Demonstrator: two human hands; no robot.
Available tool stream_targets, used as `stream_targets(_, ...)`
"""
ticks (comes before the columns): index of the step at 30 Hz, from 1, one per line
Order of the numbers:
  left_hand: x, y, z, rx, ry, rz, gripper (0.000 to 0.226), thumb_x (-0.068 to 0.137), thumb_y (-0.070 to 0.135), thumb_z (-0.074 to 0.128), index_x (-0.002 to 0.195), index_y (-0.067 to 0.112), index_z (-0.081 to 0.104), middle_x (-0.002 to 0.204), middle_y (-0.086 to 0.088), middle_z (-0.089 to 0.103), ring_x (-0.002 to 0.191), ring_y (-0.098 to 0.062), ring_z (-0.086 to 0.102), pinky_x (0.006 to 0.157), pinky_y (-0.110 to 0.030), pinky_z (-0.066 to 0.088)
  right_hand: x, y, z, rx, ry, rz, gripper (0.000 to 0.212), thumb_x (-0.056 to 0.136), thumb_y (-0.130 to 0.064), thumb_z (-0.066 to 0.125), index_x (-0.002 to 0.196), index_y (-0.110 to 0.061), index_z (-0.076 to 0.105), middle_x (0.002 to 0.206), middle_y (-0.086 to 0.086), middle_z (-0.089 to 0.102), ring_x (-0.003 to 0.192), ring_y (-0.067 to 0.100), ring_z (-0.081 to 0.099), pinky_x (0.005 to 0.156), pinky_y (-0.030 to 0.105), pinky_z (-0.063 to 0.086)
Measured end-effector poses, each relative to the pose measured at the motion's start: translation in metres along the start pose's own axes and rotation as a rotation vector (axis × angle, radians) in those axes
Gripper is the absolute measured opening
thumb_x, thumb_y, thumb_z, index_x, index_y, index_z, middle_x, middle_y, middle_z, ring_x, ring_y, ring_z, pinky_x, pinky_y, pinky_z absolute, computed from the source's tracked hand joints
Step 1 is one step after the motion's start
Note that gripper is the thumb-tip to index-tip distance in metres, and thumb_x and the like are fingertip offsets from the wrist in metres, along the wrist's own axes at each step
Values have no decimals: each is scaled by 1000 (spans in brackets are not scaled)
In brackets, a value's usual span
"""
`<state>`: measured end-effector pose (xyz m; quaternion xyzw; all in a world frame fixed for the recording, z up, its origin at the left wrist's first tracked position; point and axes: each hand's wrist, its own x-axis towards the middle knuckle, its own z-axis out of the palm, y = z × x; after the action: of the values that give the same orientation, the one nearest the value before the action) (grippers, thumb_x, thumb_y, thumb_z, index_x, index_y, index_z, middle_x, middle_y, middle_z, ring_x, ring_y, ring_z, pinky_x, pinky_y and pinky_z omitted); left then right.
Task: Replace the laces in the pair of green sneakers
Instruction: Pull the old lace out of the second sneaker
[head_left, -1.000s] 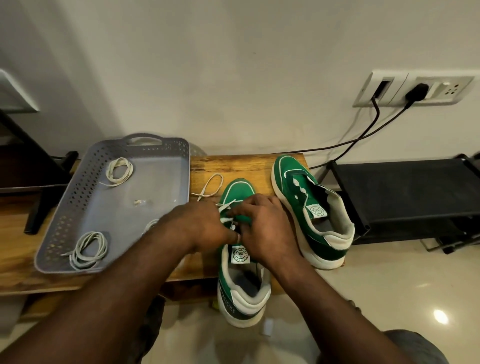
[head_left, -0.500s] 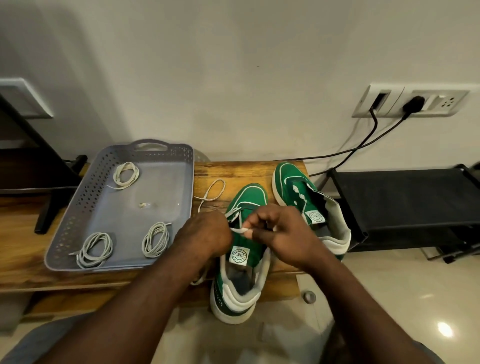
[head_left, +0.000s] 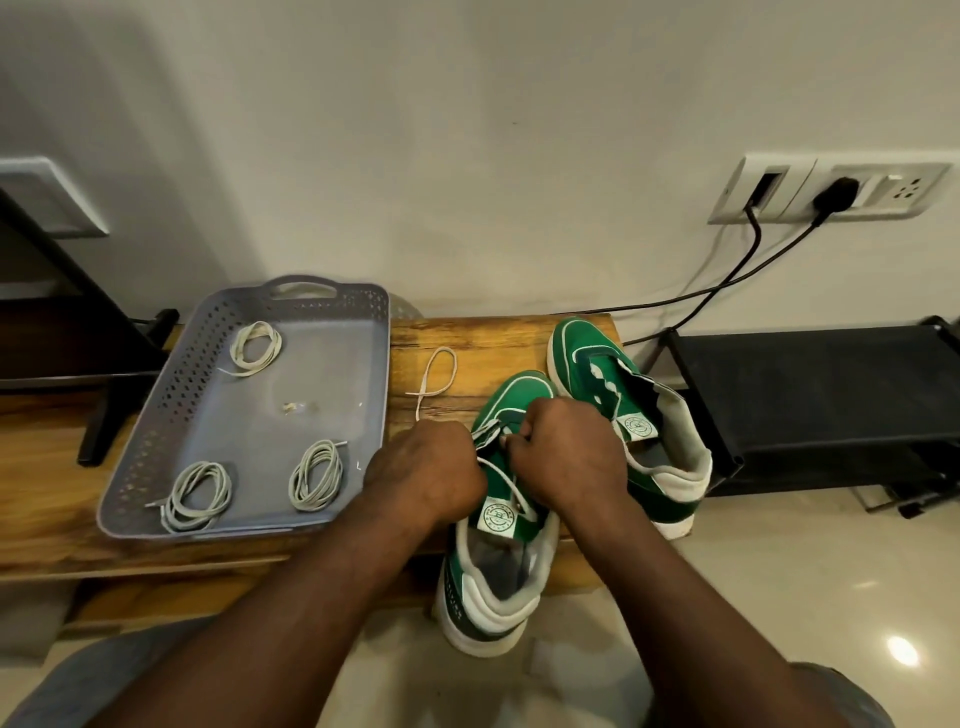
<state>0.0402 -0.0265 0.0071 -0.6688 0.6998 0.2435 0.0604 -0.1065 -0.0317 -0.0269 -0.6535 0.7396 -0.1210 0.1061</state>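
Over the wooden bench (head_left: 493, 343), left hand (head_left: 426, 467) and right hand (head_left: 569, 457), fingers curled tight, both pinch the white lace (head_left: 501, 475) at the eyelets of the green sneaker (head_left: 491, 587); toe points far, heel overhangs the near edge.

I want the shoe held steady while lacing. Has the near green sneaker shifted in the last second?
Yes. The near green sneaker swung its toe right, closing the gap to the far green sneaker on the wooden bench.
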Motion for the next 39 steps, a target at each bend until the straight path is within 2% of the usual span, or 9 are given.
stream_targets(6,1,-1,6,-85,40,-48,27,97,34,59,73,23,52,74,0,49,81,-26,59,70,-34,48,6,-1,4,70,-76,-104,5,87,-22,71,83,-22,71,84,0,70,80,23,66,68,28,49)
stream_targets(8,2,-2,8,-135,69,-73,27,97,30,57,71,22,52,76,-1,51,81,-26,58,70,-34,47,5,5,-6,143,-160,-177,19,87,-20,74,71,-25,65,77,-6,68,75,16,63,70,28,47)
stream_targets(13,9,-6,4,-148,144,-114,25,96,33,58,100,12,72,96,-12,63,89,-33,60,75,-33,44,-30,6,-61,491,-882,-522,17,90,-17,80,84,-32,76,86,-10,75,83,6,68,85,32,54)
stream_targets(15,10,-8,1,-128,109,-99,24,96,37,59,94,16,71,92,-8,61,85,-30,60,72,-32,43,-34,6,-67,533,-783,-481,5,91,-26,82,87,-28,80,88,-9,76,83,6,70,81,30,57)
stream_targets(19,9,-8,2,-103,96,-113,25,97,36,60,76,22,61,78,0,57,70,-18,56,60,-30,39,-16,11,-38,270,-133,-147,28,97,-51,68,77,-32,72,77,-9,69,76,11,65,79,41,58)
stream_targets(21,8,-8,2,-94,101,-97,26,97,40,61,77,24,61,79,1,58,70,-17,56,59,-29,39,-9,7,-24,138,-54,-68,35,94,-59,68,84,-26,75,84,-7,69,89,17,63,90,44,54)
stream_targets(25,7,-8,1,-78,83,-52,28,95,32,59,69,24,54,77,0,56,76,-21,59,66,-32,44,-3,-9,-10,-72,-107,-44,39,89,-64,69,101,-28,77,107,-2,67,113,24,55,100,49,42)
stream_targets(33,2,-4,1,-131,114,-104,30,95,26,60,67,23,50,74,-1,52,77,-25,59,67,-33,45,3,-10,-10,99,-150,-134,8,89,-24,74,85,-29,79,86,-14,68,98,14,62,99,42,49)
stream_targets(39,10,-9,-5,-184,137,-161,19,96,24,58,78,20,54,88,-6,59,83,-30,58,72,-34,45,-26,-1,-71,440,-859,-499,4,88,-20,83,89,-24,81,81,-3,68,73,7,61,73,26,51)
